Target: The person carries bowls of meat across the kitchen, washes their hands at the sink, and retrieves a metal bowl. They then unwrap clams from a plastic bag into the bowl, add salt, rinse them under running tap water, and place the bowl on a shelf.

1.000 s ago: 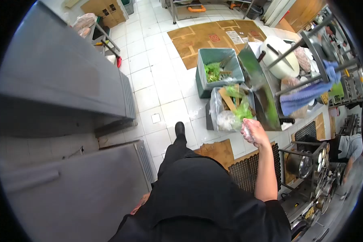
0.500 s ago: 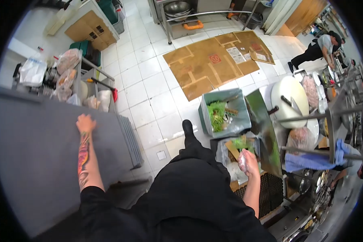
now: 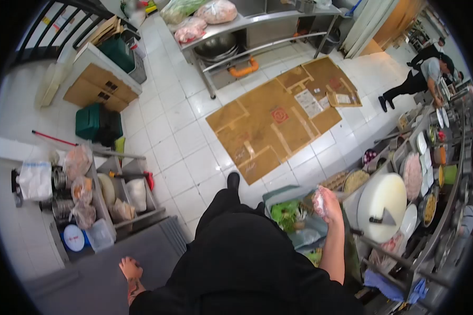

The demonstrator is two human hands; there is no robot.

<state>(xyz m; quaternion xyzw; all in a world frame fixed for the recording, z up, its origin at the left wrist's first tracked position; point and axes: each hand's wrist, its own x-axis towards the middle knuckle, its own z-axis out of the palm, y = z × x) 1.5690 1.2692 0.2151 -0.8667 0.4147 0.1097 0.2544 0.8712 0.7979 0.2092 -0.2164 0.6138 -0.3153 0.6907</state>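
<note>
My right hand point(image 3: 328, 205) is closed round a small pinkish-white item in clear plastic point(image 3: 319, 202), held above a green-grey bin point(image 3: 307, 236) of leafy scraps point(image 3: 285, 214). What the wrapped item is cannot be made out. On the left, my left hand point(image 3: 131, 268) rests on the flat grey top of a cabinet point(image 3: 157, 257), fingers slightly bent and apart, holding nothing. A round white cutting board point(image 3: 370, 202) with a cleaver point(image 3: 386, 218) on it lies to the right of my right hand.
Flattened cardboard point(image 3: 278, 115) covers the tiles ahead. A steel table point(image 3: 236, 26) with bagged food stands beyond it. At left is a shelf unit point(image 3: 142, 215) with bags and a scale point(image 3: 74, 238). Two people stand at the far right counter; one point(image 3: 415, 84) wears grey and black.
The view has moved forward past the bins. My left hand came into view and now lies lower on the grey top. My right hand still holds the wrapped item.
</note>
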